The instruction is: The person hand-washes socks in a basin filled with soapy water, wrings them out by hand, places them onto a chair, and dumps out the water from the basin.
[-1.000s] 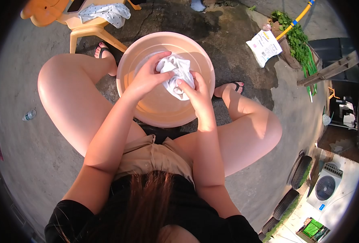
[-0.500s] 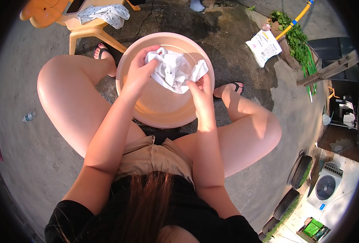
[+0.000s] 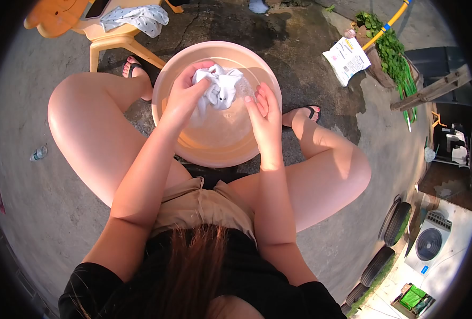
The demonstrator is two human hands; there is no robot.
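A crumpled white cloth (image 3: 221, 87) with a few dark spots hangs from my left hand (image 3: 189, 87), whose fingers are closed on its left side. It is over a pinkish-orange plastic basin (image 3: 214, 155) with water in it, set between my feet. To the right of the cloth, apart from it, my right hand (image 3: 265, 109) is over the basin's right part. Its fingers are spread and slightly curled, and nothing shows in them. The lower edge of the cloth is close to the water; whether it touches I cannot tell.
A small yellow chair (image 3: 113, 36) at the upper left bears a dotted cloth (image 3: 140, 19) and a phone (image 3: 97, 7). A white printed packet (image 3: 347, 59) lies to the right, beside plants (image 3: 387, 50). A plastic bottle (image 3: 39, 153) lies on the concrete.
My right hand has let go of the cloth and opened. The cloth has bunched up toward my left hand, which still holds it.
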